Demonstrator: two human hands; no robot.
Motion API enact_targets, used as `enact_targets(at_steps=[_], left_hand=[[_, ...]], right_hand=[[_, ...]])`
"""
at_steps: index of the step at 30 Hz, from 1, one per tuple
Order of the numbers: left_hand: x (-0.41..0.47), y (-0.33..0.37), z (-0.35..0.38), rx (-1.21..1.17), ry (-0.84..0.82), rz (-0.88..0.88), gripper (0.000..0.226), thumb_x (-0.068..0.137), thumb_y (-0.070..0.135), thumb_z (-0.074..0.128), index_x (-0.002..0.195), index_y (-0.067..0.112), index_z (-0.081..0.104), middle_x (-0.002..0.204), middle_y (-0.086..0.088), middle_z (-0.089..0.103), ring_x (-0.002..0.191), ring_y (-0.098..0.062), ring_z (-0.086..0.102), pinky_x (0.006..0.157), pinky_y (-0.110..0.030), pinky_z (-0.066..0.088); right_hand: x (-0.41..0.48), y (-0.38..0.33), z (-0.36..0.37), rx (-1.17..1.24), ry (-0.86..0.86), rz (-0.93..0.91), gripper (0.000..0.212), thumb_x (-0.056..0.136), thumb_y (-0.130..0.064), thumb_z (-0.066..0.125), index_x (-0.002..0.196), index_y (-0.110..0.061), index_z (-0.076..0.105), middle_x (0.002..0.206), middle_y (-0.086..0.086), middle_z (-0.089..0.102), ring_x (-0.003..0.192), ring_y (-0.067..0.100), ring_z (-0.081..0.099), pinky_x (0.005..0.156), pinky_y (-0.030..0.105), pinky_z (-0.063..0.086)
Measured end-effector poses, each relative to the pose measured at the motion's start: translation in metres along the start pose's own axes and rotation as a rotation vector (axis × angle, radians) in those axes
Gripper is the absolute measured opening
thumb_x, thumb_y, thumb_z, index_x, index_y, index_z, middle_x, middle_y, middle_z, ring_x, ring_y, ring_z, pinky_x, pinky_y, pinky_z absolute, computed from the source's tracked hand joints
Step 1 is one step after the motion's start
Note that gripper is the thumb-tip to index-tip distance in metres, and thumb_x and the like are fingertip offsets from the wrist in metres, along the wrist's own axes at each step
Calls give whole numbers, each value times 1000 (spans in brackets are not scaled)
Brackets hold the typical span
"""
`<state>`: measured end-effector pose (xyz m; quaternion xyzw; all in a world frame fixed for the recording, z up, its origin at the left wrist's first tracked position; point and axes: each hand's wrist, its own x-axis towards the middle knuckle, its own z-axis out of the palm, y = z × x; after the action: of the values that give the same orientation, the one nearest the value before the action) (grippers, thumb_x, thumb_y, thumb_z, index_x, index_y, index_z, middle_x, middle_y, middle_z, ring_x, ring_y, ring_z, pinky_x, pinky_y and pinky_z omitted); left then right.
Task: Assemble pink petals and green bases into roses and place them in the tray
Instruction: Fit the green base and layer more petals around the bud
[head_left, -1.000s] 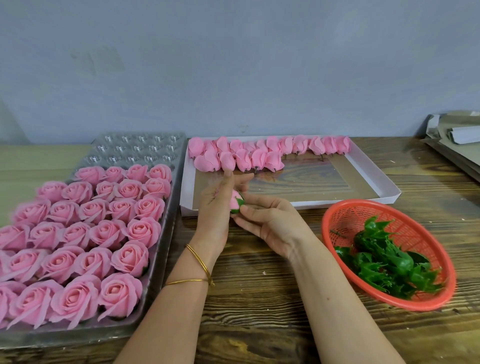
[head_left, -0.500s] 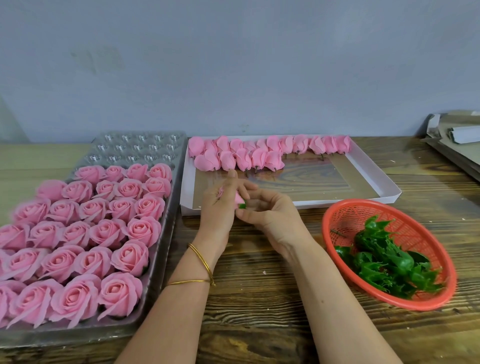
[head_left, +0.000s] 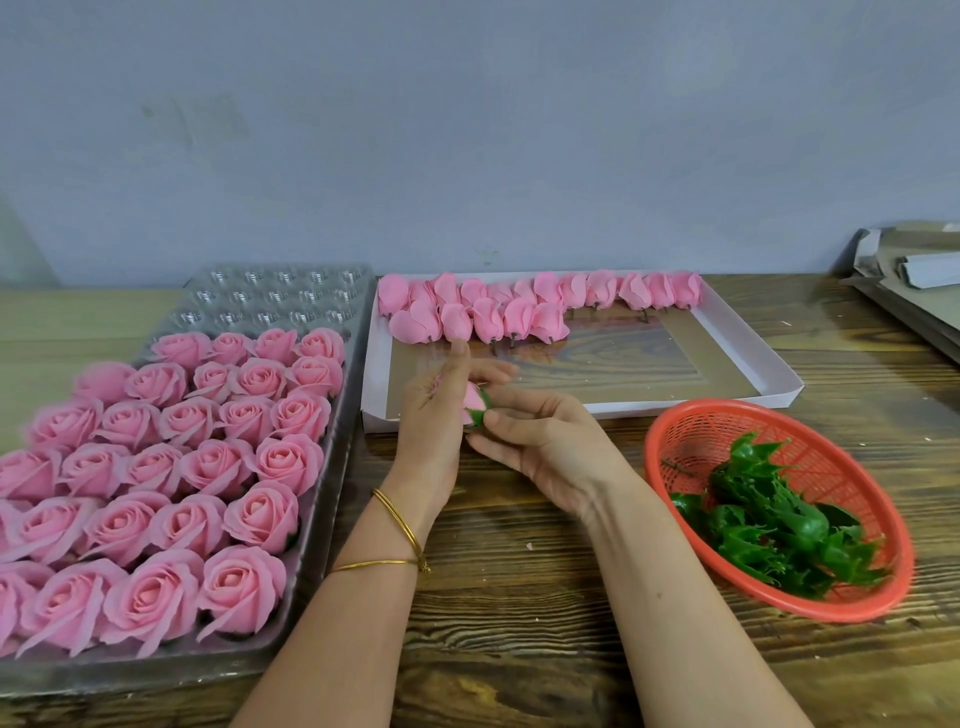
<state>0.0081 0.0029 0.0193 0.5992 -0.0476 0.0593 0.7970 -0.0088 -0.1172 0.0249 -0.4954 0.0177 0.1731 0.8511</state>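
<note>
Both hands meet over the front edge of the white box. My left hand (head_left: 434, 415) holds a pink rose head (head_left: 471, 399), most of it hidden behind the palm. My right hand (head_left: 540, 441) pinches the green base (head_left: 480, 408) on the rose's underside. Several loose pink petal heads (head_left: 519, 306) lie along the back of the white box (head_left: 748, 358). Several green bases (head_left: 774, 525) sit in the red basket (head_left: 675, 431) on the right. The clear plastic tray (head_left: 322, 499) on the left holds several finished pink roses (head_left: 208, 467).
The tray's far rows (head_left: 275, 296) are vacant clear cups. Grey cardboard pieces (head_left: 914, 280) are stacked at the right rear. A grey wall runs behind the wooden table (head_left: 519, 649).
The hands stayed at the box's front edge, working the rose together. More of the pink head and its green base now shows between them.
</note>
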Motion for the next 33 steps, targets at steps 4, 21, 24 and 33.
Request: enact_targets(at_steps=[4,21,24,33], left_hand=[[1,-1,1,21,17,-12,44,97,43,45,78,23,79,95,-7,73,90,-11,64,81,-26,49],[3,-1,-1,-22,-3,-18,57,101,35,44,45,21,48,79,-1,70,81,-10,65,83,-33,45],[2,2,-1,-52,-16,-42,56,100,34,44,46,19,48,77,-2,70,78,-9,63,83,-33,44],[1,2,-1,-23,-51,-31,47,100,38,44,69,22,76,95,-4,74,99,-16,67,90,-32,46]], right_hand=[[2,5,0,-63,35,-99,30,81,18,60,92,-6,75,90,14,75,87,21,72,81,26,58],[2,4,1,-118,-86,-159,31,87,19,47,109,7,65,99,18,70,99,24,68,93,30,54],[1,6,2,-140,-61,-153,26,89,15,51,109,6,65,99,17,70,99,23,67,97,31,52],[0,4,-1,-115,-31,-141,24,83,12,61,98,-3,71,90,11,75,87,17,72,81,26,58]])
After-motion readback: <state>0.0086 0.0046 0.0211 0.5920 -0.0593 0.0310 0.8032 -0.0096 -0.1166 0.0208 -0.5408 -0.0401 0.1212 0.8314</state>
